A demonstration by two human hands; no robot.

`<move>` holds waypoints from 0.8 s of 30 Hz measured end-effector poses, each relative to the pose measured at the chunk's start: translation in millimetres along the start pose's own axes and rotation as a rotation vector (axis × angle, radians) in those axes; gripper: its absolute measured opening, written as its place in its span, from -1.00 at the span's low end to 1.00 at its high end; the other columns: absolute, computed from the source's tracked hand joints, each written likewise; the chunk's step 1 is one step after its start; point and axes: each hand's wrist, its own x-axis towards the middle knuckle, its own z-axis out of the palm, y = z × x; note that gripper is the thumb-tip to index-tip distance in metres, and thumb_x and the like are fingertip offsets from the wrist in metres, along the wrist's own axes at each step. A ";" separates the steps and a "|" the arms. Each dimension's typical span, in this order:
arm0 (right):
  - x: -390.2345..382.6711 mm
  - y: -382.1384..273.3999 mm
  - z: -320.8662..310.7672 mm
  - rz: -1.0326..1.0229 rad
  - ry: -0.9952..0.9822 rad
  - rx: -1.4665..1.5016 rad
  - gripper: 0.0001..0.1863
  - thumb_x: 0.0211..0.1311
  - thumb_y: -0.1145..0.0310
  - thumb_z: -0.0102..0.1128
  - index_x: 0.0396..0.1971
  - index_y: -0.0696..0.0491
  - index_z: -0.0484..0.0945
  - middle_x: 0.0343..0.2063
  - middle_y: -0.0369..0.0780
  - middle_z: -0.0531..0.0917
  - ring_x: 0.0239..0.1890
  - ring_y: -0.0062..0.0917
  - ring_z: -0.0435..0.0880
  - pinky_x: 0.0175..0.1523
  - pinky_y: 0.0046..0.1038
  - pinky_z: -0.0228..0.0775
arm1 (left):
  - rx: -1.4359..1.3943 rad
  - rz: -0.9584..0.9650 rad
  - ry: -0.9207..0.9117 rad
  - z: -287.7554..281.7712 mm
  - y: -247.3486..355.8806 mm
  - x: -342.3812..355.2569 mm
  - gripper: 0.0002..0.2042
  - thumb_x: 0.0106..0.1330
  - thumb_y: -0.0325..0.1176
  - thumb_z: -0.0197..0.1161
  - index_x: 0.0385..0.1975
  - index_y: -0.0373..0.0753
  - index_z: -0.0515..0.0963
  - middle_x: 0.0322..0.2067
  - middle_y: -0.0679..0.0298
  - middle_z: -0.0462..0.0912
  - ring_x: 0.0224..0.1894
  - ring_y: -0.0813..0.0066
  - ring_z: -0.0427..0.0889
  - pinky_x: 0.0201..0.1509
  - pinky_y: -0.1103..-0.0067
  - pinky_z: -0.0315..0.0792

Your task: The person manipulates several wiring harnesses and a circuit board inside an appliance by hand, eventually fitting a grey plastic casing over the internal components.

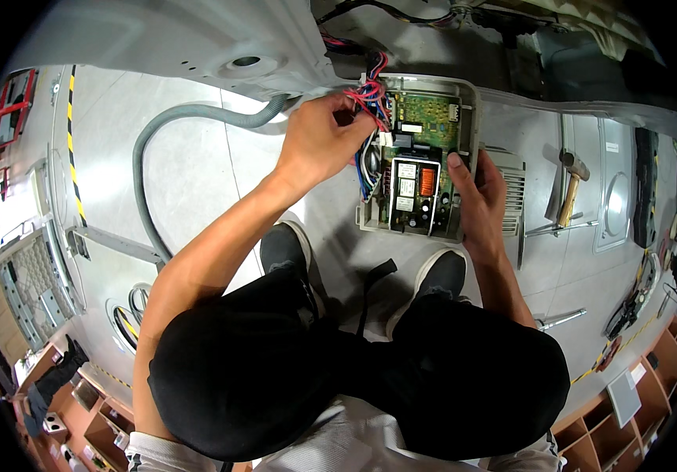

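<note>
In went the left hand (319,138), fingers curled nearly together at the wires (368,94), its fingertips too tangled among them to tell whether it gripped any! The right hand (484,204) had the case (476,102) clasped, thumb over the wall, other fingers partly hidden outside, the open circuit board (425,110) facing up beyond the shoes (442,274).
</note>
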 end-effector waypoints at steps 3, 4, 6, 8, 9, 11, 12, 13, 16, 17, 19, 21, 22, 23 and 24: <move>-0.2 -1.3 0.4 0.008 0.005 0.012 -0.72 0.25 0.28 0.19 -0.21 0.19 0.51 -0.43 -0.40 0.52 -0.39 -0.79 0.35 -0.26 -0.70 0.20 | -0.235 -0.124 -0.023 1.5 0.9 -0.7 -0.78 0.19 -0.34 0.17 -0.37 -0.42 0.55 -0.57 0.27 0.58 -0.58 0.66 0.53 -0.57 0.66 0.42; -0.1 -1.2 0.2 0.010 0.009 0.009 -0.72 0.25 0.28 0.19 -0.20 0.19 0.51 -0.43 -0.39 0.52 -0.39 -0.79 0.36 -0.26 -0.69 0.21 | -0.238 -0.132 -0.027 1.6 0.5 -0.8 -0.78 0.20 -0.34 0.16 -0.36 -0.43 0.54 -0.55 0.28 0.57 -0.59 0.67 0.51 -0.58 0.68 0.41; -0.3 -1.2 0.3 0.013 0.014 0.009 -0.71 0.25 0.27 0.19 -0.20 0.20 0.51 -0.42 -0.39 0.52 -0.38 -0.78 0.36 -0.25 -0.69 0.21 | -0.244 -0.147 -0.036 1.7 -1.3 -1.5 -0.78 0.22 -0.34 0.15 -0.34 -0.43 0.51 -0.52 0.30 0.55 -0.61 0.68 0.48 -0.61 0.71 0.39; -1.0 -1.7 1.2 0.015 0.015 0.017 -0.71 0.25 0.27 0.19 -0.20 0.20 0.51 -0.42 -0.39 0.53 -0.38 -0.77 0.37 -0.24 -0.69 0.22 | -0.293 -0.183 -0.064 2.2 -6.3 1.1 -0.77 0.22 -0.33 0.15 -0.33 -0.43 0.50 -0.52 0.30 0.55 -0.61 0.69 0.45 -0.61 0.70 0.38; -1.4 -2.2 1.1 0.014 0.010 -0.002 -0.70 0.25 0.27 0.19 -0.19 0.20 0.51 -0.42 -0.38 0.53 -0.38 -0.77 0.37 -0.25 -0.69 0.22 | -0.317 -0.201 -0.077 2.4 -8.4 1.7 -0.77 0.22 -0.33 0.15 -0.32 -0.43 0.49 -0.52 0.31 0.54 -0.62 0.70 0.44 -0.62 0.69 0.37; -2.3 -3.4 0.7 0.012 0.000 -0.039 -0.69 0.25 0.26 0.19 -0.19 0.21 0.50 -0.42 -0.38 0.53 -0.38 -0.77 0.37 -0.25 -0.68 0.22 | -0.331 -0.203 -0.053 7.0 -9.2 0.7 -0.76 0.22 -0.33 0.16 -0.32 -0.43 0.49 -0.51 0.31 0.53 -0.57 0.70 0.43 -0.54 0.68 0.38; -2.0 -2.9 0.4 0.000 0.002 -0.038 -0.69 0.25 0.25 0.19 -0.19 0.21 0.50 -0.43 -0.37 0.53 -0.38 -0.77 0.37 -0.26 -0.68 0.22 | -0.338 -0.202 -0.042 9.0 -9.6 0.6 -0.76 0.22 -0.32 0.16 -0.31 -0.43 0.48 -0.50 0.32 0.53 -0.54 0.70 0.43 -0.50 0.68 0.39; -1.4 -1.6 0.3 -0.011 0.004 -0.038 -0.69 0.25 0.25 0.19 -0.20 0.20 0.51 -0.43 -0.37 0.53 -0.39 -0.77 0.37 -0.26 -0.68 0.22 | -0.309 -0.178 -0.037 10.0 -12.3 0.5 -0.77 0.21 -0.34 0.17 -0.30 -0.42 0.48 -0.49 0.32 0.53 -0.51 0.70 0.44 -0.45 0.67 0.39; -1.7 2.2 -3.2 -0.007 -0.014 -0.077 -0.69 0.25 0.24 0.19 -0.21 0.20 0.51 -0.44 -0.37 0.53 -0.40 -0.77 0.37 -0.27 -0.68 0.22 | -0.243 -0.118 -0.031 12.7 -15.4 -0.7 -0.79 0.23 -0.37 0.18 -0.25 -0.38 0.47 -0.45 0.34 0.54 -0.42 0.71 0.43 -0.34 0.68 0.35; -2.1 2.7 -4.3 0.000 -0.024 -0.097 -0.70 0.25 0.24 0.19 -0.22 0.20 0.51 -0.44 -0.37 0.53 -0.40 -0.77 0.37 -0.27 -0.68 0.22 | -0.235 -0.108 -0.033 13.7 -14.2 -3.6 -0.80 0.25 -0.37 0.17 -0.21 -0.36 0.47 -0.43 0.37 0.53 -0.41 0.72 0.40 -0.33 0.69 0.32; -2.7 -1.1 -1.2 -0.009 -0.029 -0.095 -0.70 0.25 0.24 0.19 -0.23 0.20 0.51 -0.44 -0.37 0.53 -0.40 -0.77 0.37 -0.27 -0.69 0.22 | -0.248 -0.126 -0.054 11.5 -15.4 -3.8 -0.78 0.27 -0.40 0.19 -0.14 -0.33 0.45 -0.39 0.38 0.53 -0.35 0.72 0.42 -0.24 0.71 0.32; -2.6 -1.2 1.5 -0.014 -0.017 -0.064 -0.71 0.25 0.24 0.19 -0.23 0.19 0.51 -0.44 -0.37 0.53 -0.40 -0.78 0.37 -0.27 -0.69 0.21 | -0.323 -0.141 -0.077 7.9 -15.9 -4.1 -0.78 0.28 -0.40 0.17 -0.14 -0.33 0.45 -0.36 0.37 0.54 -0.30 0.70 0.45 -0.15 0.69 0.35; -1.9 0.8 2.5 -0.014 -0.003 -0.034 -0.71 0.25 0.24 0.19 -0.23 0.19 0.51 -0.44 -0.37 0.53 -0.40 -0.79 0.37 -0.27 -0.70 0.21 | -0.361 -0.148 -0.089 5.9 -15.9 -4.1 -0.78 0.28 -0.39 0.17 -0.14 -0.33 0.45 -0.34 0.37 0.55 -0.28 0.69 0.47 -0.11 0.69 0.36; -1.1 2.2 3.2 -0.014 0.011 -0.004 -0.71 0.25 0.24 0.19 -0.24 0.19 0.51 -0.44 -0.37 0.53 -0.39 -0.79 0.37 -0.27 -0.70 0.21 | -0.380 -0.164 -0.104 3.2 -14.6 -4.7 -0.78 0.28 -0.39 0.16 -0.13 -0.32 0.45 -0.31 0.36 0.55 -0.25 0.68 0.49 -0.06 0.67 0.36; -0.4 2.1 2.3 0.001 0.010 0.009 -0.71 0.25 0.24 0.20 -0.24 0.19 0.51 -0.44 -0.37 0.53 -0.39 -0.79 0.37 -0.26 -0.71 0.21 | -0.399 -0.180 -0.120 0.2 -11.8 -5.5 -0.77 0.28 -0.38 0.16 -0.12 -0.32 0.45 -0.29 0.35 0.56 -0.23 0.66 0.50 -0.02 0.65 0.36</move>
